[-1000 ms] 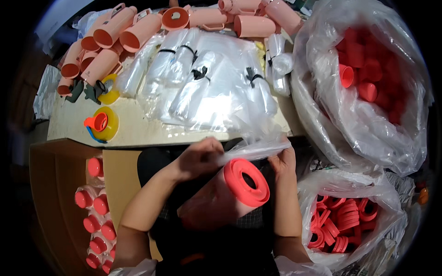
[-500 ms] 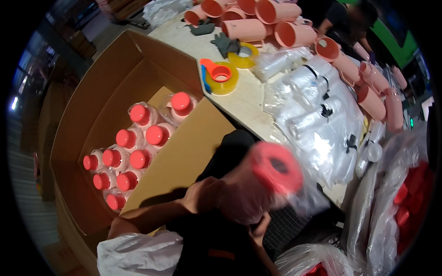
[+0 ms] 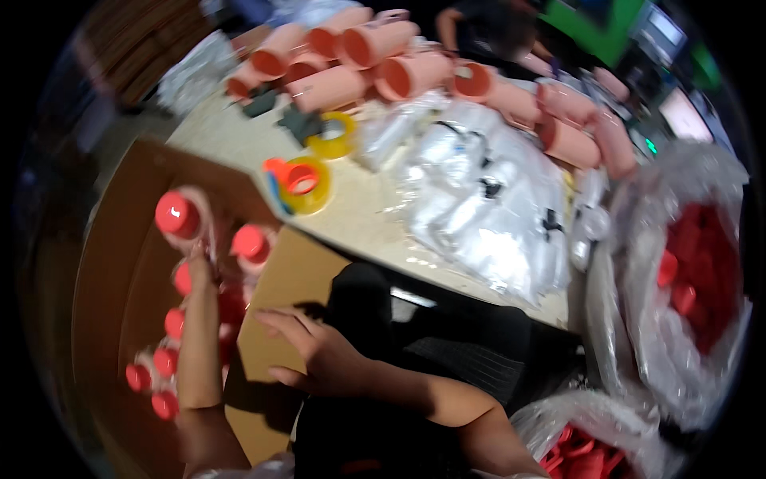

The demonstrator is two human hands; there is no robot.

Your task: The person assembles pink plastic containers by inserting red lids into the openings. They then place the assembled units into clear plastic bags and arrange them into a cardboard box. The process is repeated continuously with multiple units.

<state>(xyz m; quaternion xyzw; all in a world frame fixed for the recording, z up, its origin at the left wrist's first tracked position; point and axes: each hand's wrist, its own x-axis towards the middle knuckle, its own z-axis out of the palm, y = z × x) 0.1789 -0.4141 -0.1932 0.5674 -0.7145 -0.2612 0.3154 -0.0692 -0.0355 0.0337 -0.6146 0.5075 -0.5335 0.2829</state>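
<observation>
My left hand [image 3: 199,267] reaches into the open cardboard box [image 3: 104,263] at my left. It grips a pink red-lidded container [image 3: 177,215] wrapped in clear plastic, held above the other ones. Several more red-lidded containers [image 3: 163,363] stand in rows inside the box, and one more [image 3: 251,243] sits just right of the held one. My right hand [image 3: 319,351] hovers over the box's inner flap [image 3: 287,279], fingers spread, holding nothing. The picture is motion-blurred.
On the table lie a pile of clear plastic bags [image 3: 487,191], two tape rolls [image 3: 299,184], and several pink containers lying on their sides [image 3: 359,56]. Two plastic sacks of red lids [image 3: 694,271] [image 3: 590,447] stand at my right. Another person [image 3: 487,32] is at the far side.
The view swung left toward the box. The wrapped container, earlier held in front of me with both hands, is now in the left hand over the box; the right hand has let go.
</observation>
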